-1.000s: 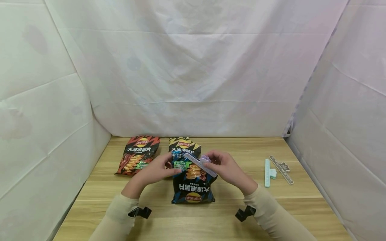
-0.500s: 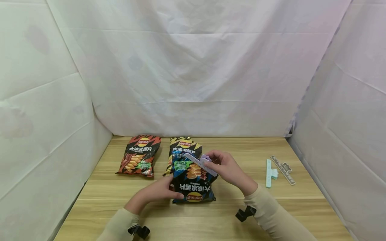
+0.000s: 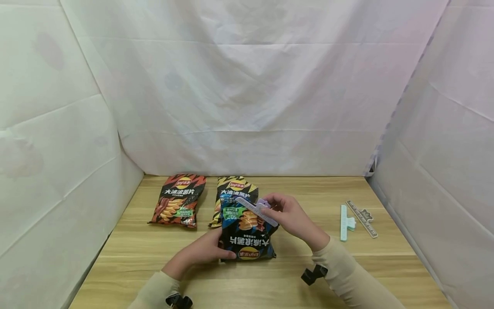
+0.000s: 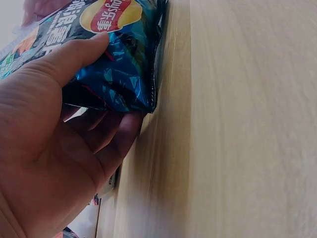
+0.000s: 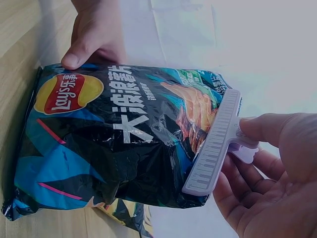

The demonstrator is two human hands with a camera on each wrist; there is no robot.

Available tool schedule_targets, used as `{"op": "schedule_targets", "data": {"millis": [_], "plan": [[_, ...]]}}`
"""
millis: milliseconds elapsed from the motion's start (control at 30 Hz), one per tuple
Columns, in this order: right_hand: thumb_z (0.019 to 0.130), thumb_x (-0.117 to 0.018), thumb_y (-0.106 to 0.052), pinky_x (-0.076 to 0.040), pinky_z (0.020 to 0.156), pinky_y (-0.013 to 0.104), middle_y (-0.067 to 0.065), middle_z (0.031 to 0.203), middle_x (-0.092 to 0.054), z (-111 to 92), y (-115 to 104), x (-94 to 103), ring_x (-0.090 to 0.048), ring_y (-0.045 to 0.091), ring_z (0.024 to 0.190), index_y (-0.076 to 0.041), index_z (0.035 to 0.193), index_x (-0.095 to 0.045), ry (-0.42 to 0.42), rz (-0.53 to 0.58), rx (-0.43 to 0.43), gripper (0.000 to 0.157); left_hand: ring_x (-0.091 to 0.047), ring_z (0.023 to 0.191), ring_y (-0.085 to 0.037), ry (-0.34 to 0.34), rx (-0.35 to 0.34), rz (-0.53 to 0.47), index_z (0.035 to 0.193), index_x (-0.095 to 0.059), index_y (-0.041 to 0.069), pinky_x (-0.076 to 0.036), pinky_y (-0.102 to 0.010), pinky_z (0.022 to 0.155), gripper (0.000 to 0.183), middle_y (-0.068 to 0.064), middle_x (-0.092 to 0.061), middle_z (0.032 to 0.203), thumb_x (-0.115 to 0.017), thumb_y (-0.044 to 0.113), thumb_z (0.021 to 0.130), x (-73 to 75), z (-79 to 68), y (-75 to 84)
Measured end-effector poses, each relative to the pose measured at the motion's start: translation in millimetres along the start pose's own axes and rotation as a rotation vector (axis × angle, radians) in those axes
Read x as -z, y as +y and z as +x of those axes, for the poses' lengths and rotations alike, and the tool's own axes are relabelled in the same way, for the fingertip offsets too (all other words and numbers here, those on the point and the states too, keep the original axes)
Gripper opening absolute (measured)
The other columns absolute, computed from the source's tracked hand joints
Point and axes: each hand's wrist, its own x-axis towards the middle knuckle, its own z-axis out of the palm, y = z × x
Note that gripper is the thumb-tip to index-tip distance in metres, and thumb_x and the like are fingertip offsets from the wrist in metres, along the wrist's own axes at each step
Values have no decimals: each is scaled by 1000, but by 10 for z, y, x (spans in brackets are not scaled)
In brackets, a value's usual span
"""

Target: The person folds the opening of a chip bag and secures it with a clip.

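A blue-and-black bag of potato chips (image 3: 246, 240) stands upside down in the middle of the table, its printing inverted in the head view. Across its upper corner slants a pale purple bag clip (image 5: 213, 146), whose ruler-marked bar lies over the bag's edge. My right hand (image 3: 293, 219) pinches the clip's handle between thumb and fingers. At the bag's lower left corner, my left hand (image 3: 206, 249) holds it, thumb (image 4: 94, 49) on the front and fingers behind and under the bottom edge.
Behind on the left lies a red-and-black chip bag (image 3: 177, 201). A yellow-and-black chip bag (image 3: 236, 185) is partly hidden behind the blue one. To the right lie a mint-green clip (image 3: 343, 223) and a clear-and-grey clip (image 3: 362, 218). White cloth (image 3: 247, 107) encloses the table.
My left hand has moved from the blue bag's upper left side down to its lower left corner and now grips there. The right hand stays on the clip.
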Motion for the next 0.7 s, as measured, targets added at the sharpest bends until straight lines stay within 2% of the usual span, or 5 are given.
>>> {"op": "schedule_targets", "data": {"millis": [200, 400, 700], "plan": [[106, -78, -17, -60, 74, 32, 5, 108, -76, -1, 13, 2, -69, 26, 90, -9, 124, -77, 2, -1, -1, 19, -63, 138, -26, 15, -21, 25, 161, -54, 23, -47, -55, 118, 75, 0, -66, 151, -91, 29, 96, -18, 17, -27], [107, -78, -21, -60, 73, 33, 6, 109, -77, -4, 14, 45, -70, 27, 90, -10, 127, -77, 17, -10, -8, 23, -63, 138, -21, 23, -51, 38, 162, -54, 28, -48, -49, 117, 76, 4, -66, 150, -91, 31, 96, -37, 52, 12], [109, -76, -29, -61, 75, 34, 5, 112, -78, -2, 10, 242, -71, 26, 94, -13, 130, -78, 53, -59, -41, 27, -67, 127, -17, 20, -47, 43, 160, -56, 23, -54, -47, 108, 73, 5, -70, 142, -90, 37, 97, -107, 148, 116]]}}
